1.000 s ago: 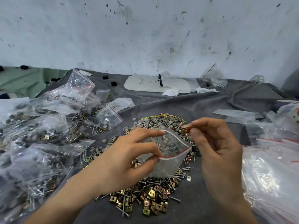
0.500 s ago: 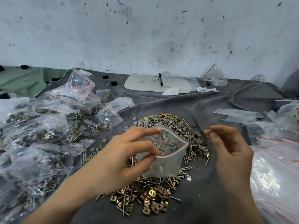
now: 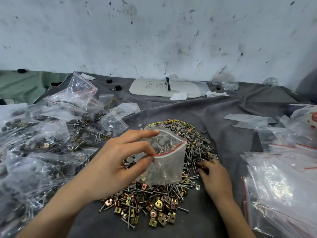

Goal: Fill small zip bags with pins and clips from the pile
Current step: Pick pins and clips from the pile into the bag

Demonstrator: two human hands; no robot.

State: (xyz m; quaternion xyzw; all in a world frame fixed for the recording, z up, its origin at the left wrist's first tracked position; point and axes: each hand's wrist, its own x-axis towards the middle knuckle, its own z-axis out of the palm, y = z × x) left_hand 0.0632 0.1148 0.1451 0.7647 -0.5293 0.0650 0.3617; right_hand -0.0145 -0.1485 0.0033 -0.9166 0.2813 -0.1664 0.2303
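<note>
My left hand (image 3: 118, 162) holds a small clear zip bag (image 3: 167, 162) with a red strip above the pile, pinching its mouth open between thumb and fingers. A few pins and grey caps lie inside it. Below spreads the pile (image 3: 154, 200) of steel pins, brass square clips and grey caps on the grey cloth. My right hand (image 3: 214, 177) is down on the pile's right edge, its fingertips curled into the pins; I cannot see whether they hold any.
A heap of filled zip bags (image 3: 51, 138) covers the left side. Empty zip bags (image 3: 283, 186) are stacked at the right. A white board (image 3: 164, 87) and scraps lie at the back by the wall. Grey cloth (image 3: 231, 117) covers the table.
My right hand left the bag's mouth, swung out to the right and dropped onto the pile. My left hand kept the bag open in nearly the same place.
</note>
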